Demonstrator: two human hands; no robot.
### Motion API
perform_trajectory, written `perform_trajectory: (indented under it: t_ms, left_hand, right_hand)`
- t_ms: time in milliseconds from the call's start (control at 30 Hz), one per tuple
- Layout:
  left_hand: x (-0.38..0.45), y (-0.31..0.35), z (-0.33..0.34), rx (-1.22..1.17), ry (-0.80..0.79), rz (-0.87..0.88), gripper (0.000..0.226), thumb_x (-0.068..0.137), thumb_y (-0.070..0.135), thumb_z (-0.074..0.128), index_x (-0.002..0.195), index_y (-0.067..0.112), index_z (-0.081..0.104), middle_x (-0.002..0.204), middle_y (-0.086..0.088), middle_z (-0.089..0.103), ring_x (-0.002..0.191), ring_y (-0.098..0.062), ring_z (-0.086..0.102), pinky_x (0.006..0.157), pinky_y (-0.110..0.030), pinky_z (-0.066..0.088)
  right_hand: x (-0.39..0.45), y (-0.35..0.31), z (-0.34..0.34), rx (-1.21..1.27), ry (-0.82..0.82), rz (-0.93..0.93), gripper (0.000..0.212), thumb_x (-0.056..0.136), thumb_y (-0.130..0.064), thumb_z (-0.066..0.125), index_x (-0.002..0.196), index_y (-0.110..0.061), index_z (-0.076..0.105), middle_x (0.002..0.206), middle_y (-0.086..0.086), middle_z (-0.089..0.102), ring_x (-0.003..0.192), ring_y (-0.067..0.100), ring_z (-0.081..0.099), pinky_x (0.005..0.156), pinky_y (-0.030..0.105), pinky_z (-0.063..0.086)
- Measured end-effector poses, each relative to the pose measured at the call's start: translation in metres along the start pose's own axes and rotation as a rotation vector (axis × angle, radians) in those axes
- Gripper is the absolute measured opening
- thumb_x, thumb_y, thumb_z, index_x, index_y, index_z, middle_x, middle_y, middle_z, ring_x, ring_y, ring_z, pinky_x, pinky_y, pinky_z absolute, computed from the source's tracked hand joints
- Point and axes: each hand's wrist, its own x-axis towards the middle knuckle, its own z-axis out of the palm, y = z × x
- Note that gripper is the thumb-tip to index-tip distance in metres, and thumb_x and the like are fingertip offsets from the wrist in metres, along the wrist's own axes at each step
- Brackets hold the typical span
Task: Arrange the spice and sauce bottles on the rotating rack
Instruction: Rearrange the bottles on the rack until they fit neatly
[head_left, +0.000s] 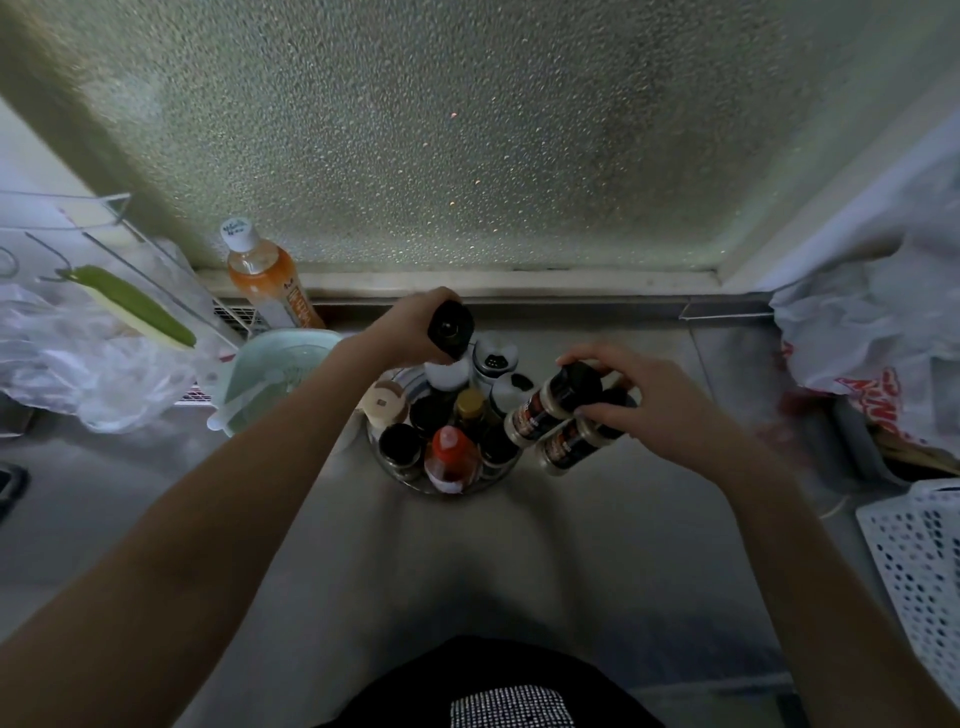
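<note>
- The left arm reaches in bare from the near left, stretched forward toward the far middle of the scene.
- The left hand (410, 325) is raised at the far end of that reach, its fingers curled round a dark bottle (450, 328) seen from the top.
- The right arm comes in bare from the near right, bent slightly inward.
- The right hand (654, 402), palm down, has thumb and fingers wrapped over two dark-capped spice jars (561, 415), holding them tilted side by side.
</note>
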Motion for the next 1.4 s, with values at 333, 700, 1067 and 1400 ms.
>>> perform_trajectory:
  t_ms: [333, 700, 1067, 1400]
  left_hand:
    - [-0.028, -0.025, 0.010, -0.105, -0.111, -0.318, 0.044, 0.089, 0.009, 0.056, 0.132, 0.009, 0.047, 0.125, -0.020, 0.060, 0.101, -0.031, 0.062, 0.082, -0.035, 0.050]
    - [-0.045, -0.020, 0.016, 0.039, -0.100, -0.358, 0.033, 0.094, 0.016, 0.048, 0.124, 0.004, 0.054, 0.123, -0.020, 0.060, 0.097, -0.030, 0.062, 0.075, -0.031, 0.047]
    - [-0.064, -0.003, 0.021, 0.011, -0.202, -0.395, 0.039, 0.096, 0.030, 0.045, 0.124, 0.005, 0.055, 0.127, -0.018, 0.057, 0.113, -0.031, 0.056, 0.090, -0.035, 0.046]
    - [-0.091, 0.003, 0.036, -0.102, -0.432, -0.228, 0.067, 0.075, 0.023, 0.076, 0.132, 0.018, 0.042, 0.132, -0.002, 0.050, 0.119, -0.019, 0.050, 0.101, -0.030, 0.042]
  right_hand:
    - [-0.004, 0.003, -0.002, -0.025, 0.017, 0.007, 0.047, 0.077, -0.012, 0.072, 0.112, -0.039, 0.058, 0.103, -0.007, 0.062, 0.063, -0.008, 0.054, 0.063, 0.001, 0.041]
    - [-0.014, 0.006, 0.002, -0.049, 0.021, 0.002, 0.045, 0.076, -0.011, 0.073, 0.112, -0.036, 0.059, 0.100, -0.005, 0.061, 0.061, -0.009, 0.053, 0.059, 0.001, 0.041]
    - [-0.014, 0.005, -0.003, -0.039, 0.044, -0.005, 0.045, 0.076, -0.010, 0.072, 0.110, -0.038, 0.058, 0.093, -0.017, 0.059, 0.060, -0.010, 0.054, 0.058, 0.000, 0.040]
    - [-0.010, 0.005, 0.003, -0.062, 0.008, -0.007, 0.044, 0.078, -0.012, 0.072, 0.115, -0.032, 0.058, 0.097, -0.014, 0.056, 0.068, -0.021, 0.050, 0.059, 0.002, 0.035]
